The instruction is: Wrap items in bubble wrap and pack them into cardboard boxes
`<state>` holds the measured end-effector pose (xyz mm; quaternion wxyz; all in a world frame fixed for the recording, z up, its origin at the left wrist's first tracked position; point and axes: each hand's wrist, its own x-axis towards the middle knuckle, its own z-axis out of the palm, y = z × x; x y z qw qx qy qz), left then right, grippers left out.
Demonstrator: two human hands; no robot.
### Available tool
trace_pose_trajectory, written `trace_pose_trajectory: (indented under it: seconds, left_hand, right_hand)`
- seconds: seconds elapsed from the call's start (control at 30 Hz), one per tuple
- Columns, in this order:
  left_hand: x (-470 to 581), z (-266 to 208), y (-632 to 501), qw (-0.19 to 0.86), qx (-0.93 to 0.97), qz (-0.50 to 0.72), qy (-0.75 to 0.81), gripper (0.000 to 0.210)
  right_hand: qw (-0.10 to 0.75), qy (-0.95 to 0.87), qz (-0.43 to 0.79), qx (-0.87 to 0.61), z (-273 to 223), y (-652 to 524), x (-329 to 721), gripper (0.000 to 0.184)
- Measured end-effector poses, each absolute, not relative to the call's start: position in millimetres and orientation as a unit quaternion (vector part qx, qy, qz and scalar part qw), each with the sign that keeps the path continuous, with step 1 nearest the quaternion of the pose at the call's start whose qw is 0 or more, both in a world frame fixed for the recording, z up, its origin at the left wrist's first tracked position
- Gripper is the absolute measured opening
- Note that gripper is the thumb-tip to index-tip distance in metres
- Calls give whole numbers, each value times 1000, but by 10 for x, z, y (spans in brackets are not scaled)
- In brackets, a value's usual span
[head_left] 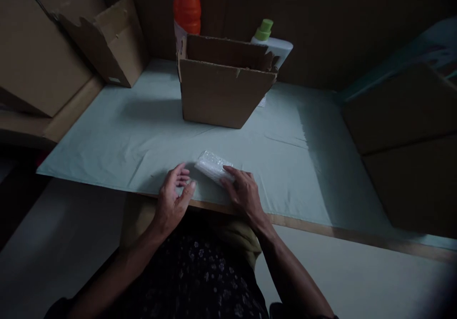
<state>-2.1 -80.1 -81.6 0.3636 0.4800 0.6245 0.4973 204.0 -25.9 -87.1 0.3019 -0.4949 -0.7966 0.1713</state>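
Observation:
A small bundle of clear bubble wrap [213,164] lies near the front edge of the cloth-covered table. What is inside the wrap, if anything, cannot be made out. My right hand [243,188] grips its right end between thumb and fingers. Just left of the bundle is my left hand [177,191], apart from it, with thumb and fingers spread and nothing held. Behind the bundle stands an open-topped cardboard box [221,93], its inside mostly hidden.
Behind the box stand an orange bottle [187,5] and a white bottle [280,47] with a green cap [264,29]. More cardboard boxes [46,47] are at the left. A large carton [407,138] takes up the right side. The pale green tablecloth [153,133] has creases.

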Motion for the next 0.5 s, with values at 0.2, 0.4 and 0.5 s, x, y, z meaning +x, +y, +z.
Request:
trace_pose_trajectory:
  seconds: [0.2, 0.4, 0.5]
  left_hand:
    - [150, -671, -903, 664, 219, 561, 443, 46]
    - [220, -664, -806, 691, 146, 571, 419, 32]
    - [236, -664, -821, 696, 135, 569, 417, 33]
  right_hand:
    - [321, -739, 335, -489, -712, -486, 1956, 31]
    - [374, -714, 344, -482, -725, -564, 1993, 43]
    - [362, -658, 469, -464, -747, -585, 2018, 65]
